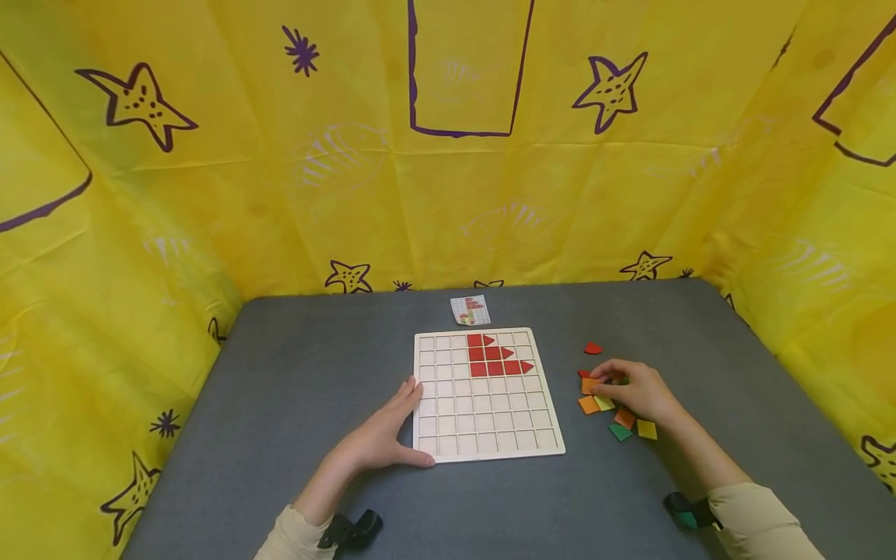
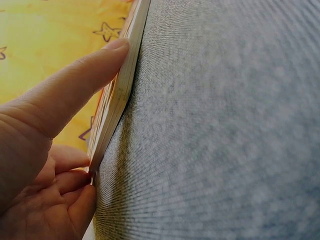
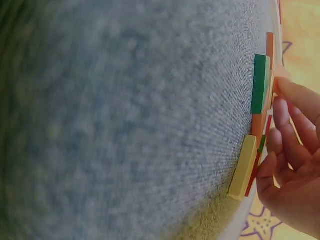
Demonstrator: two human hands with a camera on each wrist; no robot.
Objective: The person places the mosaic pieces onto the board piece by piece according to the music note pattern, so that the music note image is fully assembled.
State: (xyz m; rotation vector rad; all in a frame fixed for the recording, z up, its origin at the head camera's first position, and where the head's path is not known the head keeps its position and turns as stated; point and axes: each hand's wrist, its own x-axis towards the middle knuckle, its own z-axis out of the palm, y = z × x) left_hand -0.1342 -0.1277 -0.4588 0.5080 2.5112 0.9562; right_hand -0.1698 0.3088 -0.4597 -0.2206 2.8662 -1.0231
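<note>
A pale square grid board (image 1: 490, 420) lies on the table, with red square and pointed tiles (image 1: 495, 368) in rows of its upper part. My left hand (image 1: 383, 434) rests against the board's near-left corner: the thumb lies along the front edge, the fingers touch the left side. In the left wrist view the straight thumb (image 2: 85, 80) presses the board's edge (image 2: 117, 95). My right hand (image 1: 640, 393) is over the loose tiles right of the board, thumb and index finger pinching an orange square tile (image 1: 590, 386). The right wrist view partly hides that pinch.
Around the right hand lie loose tiles: a green one (image 1: 620, 432), a yellow one (image 1: 647, 429), another orange one (image 1: 589, 404) and a red rounded one (image 1: 593, 348). Behind the board lies a small pattern card (image 1: 470, 310). Yellow cloth (image 1: 448, 202) surrounds the grey table (image 1: 315, 350).
</note>
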